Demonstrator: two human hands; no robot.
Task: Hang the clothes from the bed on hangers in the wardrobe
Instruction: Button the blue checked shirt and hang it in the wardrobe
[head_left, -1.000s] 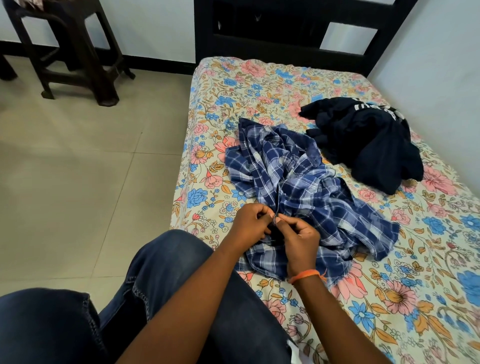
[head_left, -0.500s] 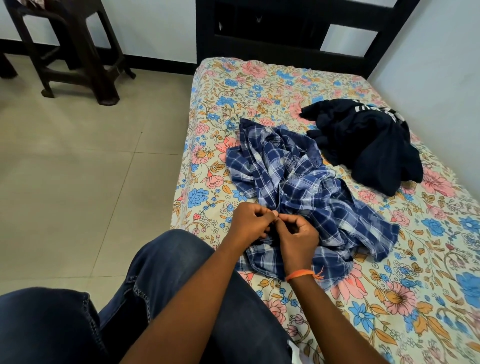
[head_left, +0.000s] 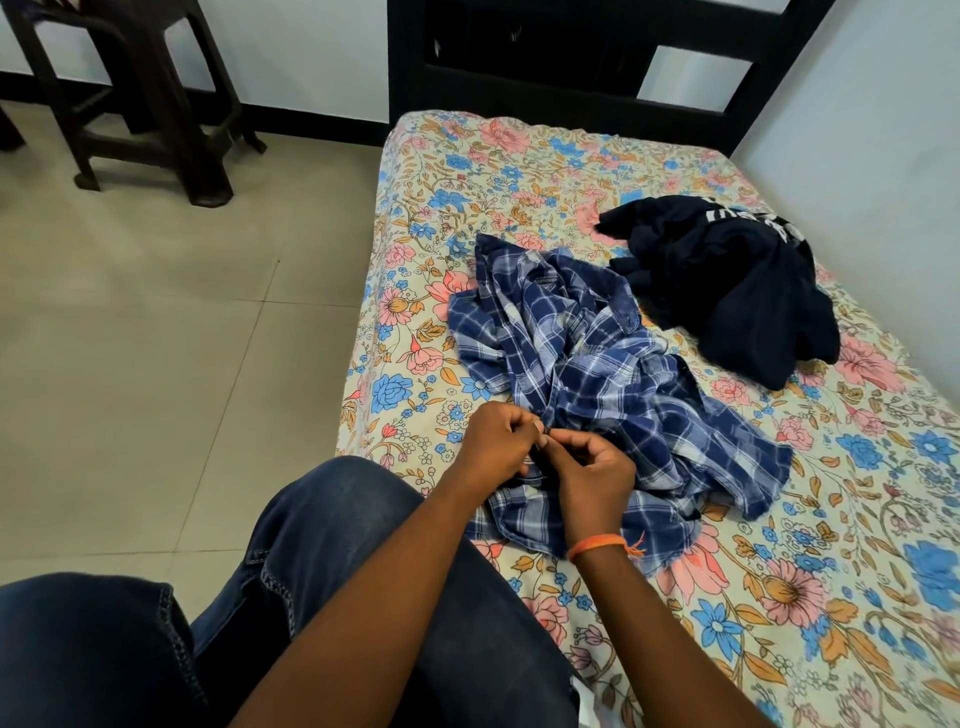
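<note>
Now both hands meet at front placket of plaid shirt, crumpled on bed: left hand grip pinching fabric edge, right hand grip pinching what looks like button. Risks: button slipping from fingertips; tugging bunches cloth further. Count: two garments, plaid shirt plus dark garment; no hanger, no wardrobe in view.
</note>
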